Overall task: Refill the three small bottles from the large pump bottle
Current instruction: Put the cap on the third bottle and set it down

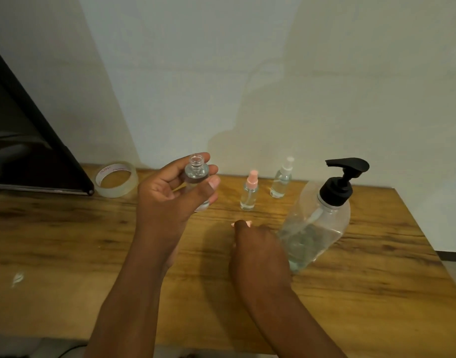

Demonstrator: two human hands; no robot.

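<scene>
**Clear plastic, cap off: first small bottle open and ready for the pump**

Head view: Clear plastic marks the open small bottle [196, 177], which sits in the left hand [170, 195], raised above the wooden table [66, 241]. The fingers [203, 158] and thumb are wrapped around its body, closed on it firmly. Its long axis runs roughly upright, tilted a little, with the threaded mouth pointing up and away from the person.

The right hand [255, 244] rests low on the table, knuckles up, with something pink, probably the removed spray cap [241, 224], at its fingertips; how tightly it grips that I cannot tell.

The large pump bottle [317, 223] stands just right of that hand, its black nozzle pointing left toward the small bottles. Two capped bottles wait near the wall: the pink-capped bottle [249, 195] and the white-capped bottle [282, 180]. A tape roll [115, 180] lies off to the left.

To do this step well, I judge the cap should be set down, the open mouth brought directly under the nozzle tip and held vertical, then pumped slowly, since the neck is narrow.
</scene>
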